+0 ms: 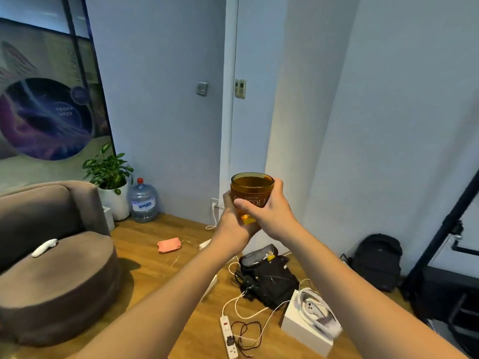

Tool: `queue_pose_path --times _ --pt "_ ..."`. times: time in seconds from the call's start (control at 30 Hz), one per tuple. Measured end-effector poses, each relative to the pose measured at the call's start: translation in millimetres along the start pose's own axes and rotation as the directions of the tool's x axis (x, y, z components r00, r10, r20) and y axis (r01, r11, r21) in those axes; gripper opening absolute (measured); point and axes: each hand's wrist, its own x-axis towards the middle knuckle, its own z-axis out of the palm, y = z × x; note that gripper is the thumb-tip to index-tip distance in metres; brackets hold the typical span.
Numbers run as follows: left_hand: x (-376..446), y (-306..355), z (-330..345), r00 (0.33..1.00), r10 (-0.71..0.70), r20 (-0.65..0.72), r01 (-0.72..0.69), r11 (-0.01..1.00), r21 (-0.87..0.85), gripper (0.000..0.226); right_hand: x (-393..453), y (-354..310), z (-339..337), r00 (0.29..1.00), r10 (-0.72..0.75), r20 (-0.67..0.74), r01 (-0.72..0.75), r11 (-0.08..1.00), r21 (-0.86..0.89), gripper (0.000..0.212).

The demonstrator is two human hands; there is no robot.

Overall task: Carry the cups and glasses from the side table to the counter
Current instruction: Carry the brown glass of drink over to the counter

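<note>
An amber glass cup (252, 189) with white lettering is held up in front of me at chest height, upright, over the wooden floor. My left hand (234, 224) cups it from below and from the left side. My right hand (269, 209) wraps its right side, thumb across the lettering. Both arms reach forward from the bottom of the view. Neither the side table nor the counter is in sight.
A brown armchair (51, 255) fills the left. A potted plant (110, 174) and water jug (143, 200) stand by the wall. On the floor lie a power strip (228, 335) with cables, a black bag (267, 275), a white box (305, 327) and a backpack (377, 260).
</note>
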Motion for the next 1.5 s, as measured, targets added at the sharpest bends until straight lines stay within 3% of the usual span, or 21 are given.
queue_pose_path --times 0.3,0.53,0.7,0.83,1.0,1.17,1.33,1.5 --pt "-10.1 30.1 46.2 0.974 0.112 0.197 -0.093 0.990 -0.102 0.077 -46.2 -15.1 -57.9 0.992 -0.001 -0.126 -0.012 0.995 -0.103 0.088" --pt "-62.0 52.8 129.5 0.866 0.235 0.441 -0.167 0.968 -0.186 0.081 -144.1 -28.6 -123.9 0.928 0.064 -0.367 -0.150 0.966 -0.210 0.088" --pt "-129.1 86.1 220.7 0.731 0.328 0.599 -0.182 0.939 -0.292 0.082 -245.6 -46.2 -195.7 0.837 0.101 -0.538 -0.274 0.928 -0.252 0.088" --pt "-208.4 128.8 293.6 0.574 0.404 0.712 -0.139 0.905 -0.402 0.082 -346.4 -69.2 -254.0 0.710 0.090 -0.699 -0.358 0.900 -0.247 0.086" --pt "-325.5 181.3 378.5 0.370 0.509 0.777 -0.109 0.855 -0.508 0.075 -481.1 -98.4 -316.1 0.551 0.084 -0.830 -0.458 0.862 -0.217 0.083" --pt "-462.6 230.8 461.9 0.222 0.532 0.818 0.004 0.838 -0.546 0.075 -632.6 -128.6 -374.8 0.431 0.113 -0.895 -0.541 0.826 -0.156 0.084" --pt "-592.9 279.6 528.2 0.099 0.533 0.840 0.131 0.830 -0.542 0.079 -762.9 -160.7 -424.3 0.294 0.083 -0.952 -0.584 0.805 -0.110 0.081" --pt "-692.8 319.5 584.4 0.019 0.537 0.843 0.230 0.818 -0.527 0.065 -860.3 -180.2 -469.3 0.182 0.022 -0.983 -0.609 0.787 -0.095 0.081"
